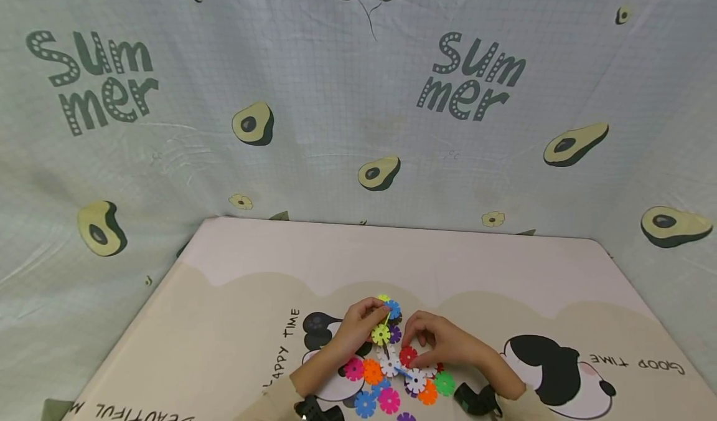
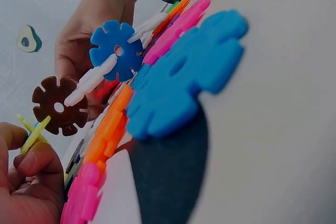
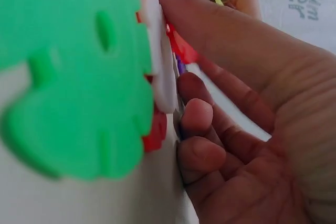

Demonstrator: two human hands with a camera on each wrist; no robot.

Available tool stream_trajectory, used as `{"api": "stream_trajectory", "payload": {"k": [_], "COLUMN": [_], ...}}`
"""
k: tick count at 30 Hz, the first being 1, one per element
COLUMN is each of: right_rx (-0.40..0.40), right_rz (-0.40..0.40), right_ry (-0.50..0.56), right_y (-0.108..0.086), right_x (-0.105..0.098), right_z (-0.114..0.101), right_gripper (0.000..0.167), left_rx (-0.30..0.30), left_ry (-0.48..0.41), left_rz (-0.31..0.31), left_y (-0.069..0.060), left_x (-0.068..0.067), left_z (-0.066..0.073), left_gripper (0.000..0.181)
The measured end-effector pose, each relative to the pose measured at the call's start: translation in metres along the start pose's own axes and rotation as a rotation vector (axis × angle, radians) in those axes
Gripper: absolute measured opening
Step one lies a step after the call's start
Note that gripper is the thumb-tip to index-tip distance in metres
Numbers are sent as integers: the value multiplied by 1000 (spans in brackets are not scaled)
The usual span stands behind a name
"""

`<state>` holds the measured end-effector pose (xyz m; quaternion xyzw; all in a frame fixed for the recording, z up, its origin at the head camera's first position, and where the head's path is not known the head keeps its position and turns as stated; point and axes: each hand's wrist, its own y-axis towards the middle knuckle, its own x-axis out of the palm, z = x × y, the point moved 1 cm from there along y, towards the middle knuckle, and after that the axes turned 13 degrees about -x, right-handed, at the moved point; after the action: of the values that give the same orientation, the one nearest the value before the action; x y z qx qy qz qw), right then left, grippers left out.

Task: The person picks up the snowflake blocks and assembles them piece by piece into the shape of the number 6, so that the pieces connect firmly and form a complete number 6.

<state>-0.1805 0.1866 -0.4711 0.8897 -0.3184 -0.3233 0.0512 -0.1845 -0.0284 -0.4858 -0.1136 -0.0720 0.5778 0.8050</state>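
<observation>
My left hand pinches a yellow notched disc between thumb and fingertips; in the left wrist view this hand holds the yellow piece beside a brown disc. White discs slot into the brown disc and a blue disc, making a raised chain. Over the pile, my right hand has its thumb and index finger around a red disc. The right wrist view shows that red disc between the thumb and curled fingers of this hand.
Loose discs lie below the hands, including orange, pink, blue and green. The table cover has printed pandas and words. Behind the table hangs a cloth with avocado prints.
</observation>
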Motion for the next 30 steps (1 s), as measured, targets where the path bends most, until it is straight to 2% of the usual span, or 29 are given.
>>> {"api": "stream_trajectory", "payload": {"k": [3,8,13,18,25,30], "right_rx": [18,69,95,132,132,86], "right_rz": [32,128,235,342,388,388], "right_ry": [42,87,68,23,-13,-33], "right_y": [-1,-1,0,1,1,1], "right_x": [-2,-5,-7,-9,-8,-7], "right_z": [2,3,2,2,1,0], "right_gripper": [17,12,12,10,10,9], "left_rx": [-3,-15,-38,-36,-45,-47], "left_ry": [-8,-3,3,-8,-12,-33], "left_rz": [-2,-2,-1,-23,-63,-140], "left_y": [0,1,1,0,1,1], "left_x": [0,1,1,3,2,1], "left_z": [0,0,0,1,0,0], "left_gripper": [29,28,29,28,26,22]}}
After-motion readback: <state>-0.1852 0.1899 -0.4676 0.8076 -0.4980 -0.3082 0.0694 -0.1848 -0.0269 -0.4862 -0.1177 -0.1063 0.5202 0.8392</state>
